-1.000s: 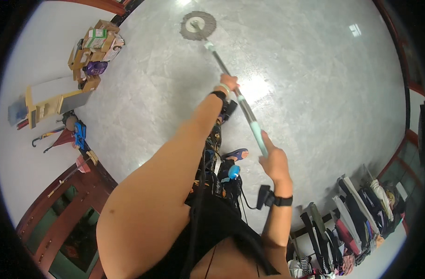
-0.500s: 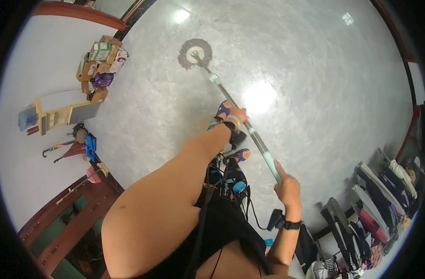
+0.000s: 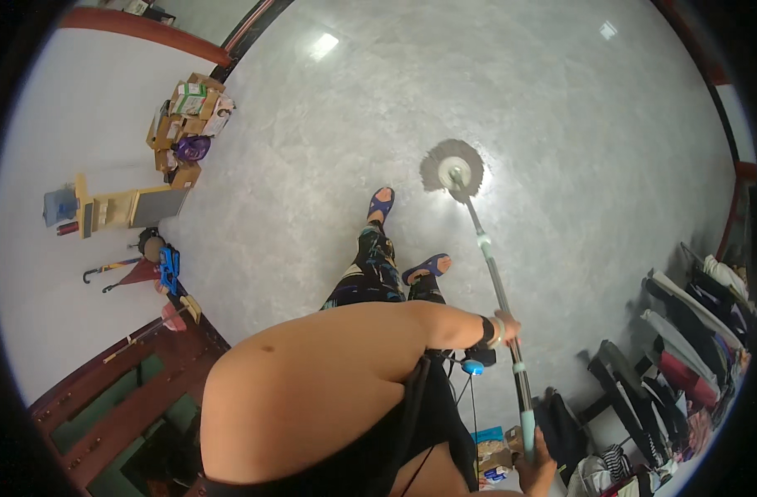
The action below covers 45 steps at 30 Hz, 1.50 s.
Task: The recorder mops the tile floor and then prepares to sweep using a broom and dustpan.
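One broad grey floor (image 3: 329,141) is spreading around you, running out of view. Your mop (image 3: 493,263) is leaning back toward you, its round fringed head (image 3: 434,170) resting there, ahead and right of your feet (image 3: 381,205). Your right hand (image 3: 539,468) is clasping the pale green handle (image 3: 527,427), the lower edge cutting off its forearm. Your left hand (image 3: 506,325) is curling round the metal pole (image 3: 502,291), its finger placement looking too small to make out.
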Available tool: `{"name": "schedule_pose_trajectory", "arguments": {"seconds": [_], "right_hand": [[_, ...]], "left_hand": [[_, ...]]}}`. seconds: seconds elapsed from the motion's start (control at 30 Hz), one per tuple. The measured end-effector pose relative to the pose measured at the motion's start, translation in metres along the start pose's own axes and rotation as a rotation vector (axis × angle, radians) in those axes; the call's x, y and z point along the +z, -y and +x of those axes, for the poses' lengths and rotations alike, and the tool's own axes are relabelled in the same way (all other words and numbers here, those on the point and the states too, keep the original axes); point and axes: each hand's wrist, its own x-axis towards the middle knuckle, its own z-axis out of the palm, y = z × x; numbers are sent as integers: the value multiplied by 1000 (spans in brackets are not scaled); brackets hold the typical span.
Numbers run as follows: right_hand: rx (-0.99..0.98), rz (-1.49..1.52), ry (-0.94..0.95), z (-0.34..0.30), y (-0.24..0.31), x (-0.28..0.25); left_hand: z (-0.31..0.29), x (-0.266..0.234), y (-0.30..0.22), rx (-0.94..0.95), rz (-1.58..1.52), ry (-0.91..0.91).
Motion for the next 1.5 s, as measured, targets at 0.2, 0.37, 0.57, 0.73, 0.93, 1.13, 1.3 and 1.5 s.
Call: {"name": "schedule_pose_trajectory", "arguments": {"seconds": [0.2,0.37,0.57,0.73,0.93,1.13,1.3,1.5], "right_hand": [[377,269,93,-27,11,-7],[140,167,70,92,114,-26],[-68,102,134,238,207,12],[-121,68,157,329,282,73],[-359,21,157,375,364,139],[-254,-1,56,311,276,149],[-55,-47,69,189,159,145],[199,-2,56,25,76,130]], "left_hand": [[-73,-81,-139,-673,-1288,-202],[-66,-194,-64,-424,-1361,-312],[-78,-382,64,-508,-1155,-724],[-99,-502,156,-599,-670,-601],[-197,-584,317,-505,-215,-597],[-180,-496,214,-400,696,-198],[-169,-348,81,-729,-11,-166],[-143,-107,82,-264,60,-39]]}}
